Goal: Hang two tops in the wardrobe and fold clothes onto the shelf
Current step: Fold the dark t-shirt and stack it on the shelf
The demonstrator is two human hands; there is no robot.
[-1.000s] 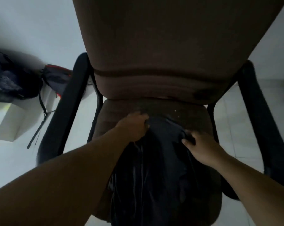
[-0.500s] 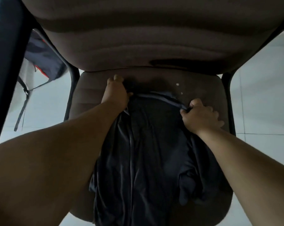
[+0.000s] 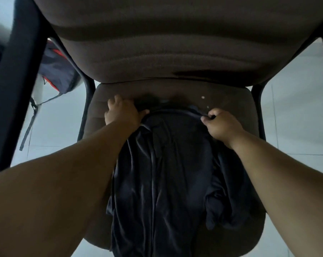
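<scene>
A dark garment lies spread lengthwise over the seat of a brown padded chair, its top edge toward twelve o'clock near the backrest and its lower part running down past the seat's front edge at six o'clock. The cloth is creased in long folds, and a bunched sleeve sits at about four o'clock on the seat.

The left hand rests at the garment's upper corner, at about eleven o'clock from the cloth's middle; its fingers curl down over the seat and its thumb presses against the hem, gripping the corner. The right hand is at about one o'clock, its fingers drawn narrow in a pinch on the opposite corner of the same top edge. The hem between the two hands is stretched in a shallow arc.

The chair's black frame runs down both sides of the seat. A few pale specks sit on the seat at about one o'clock, just beyond the right hand. On the pale tiled floor at nine to ten o'clock lies a dark bag with red trim, a strap trailing from it.
</scene>
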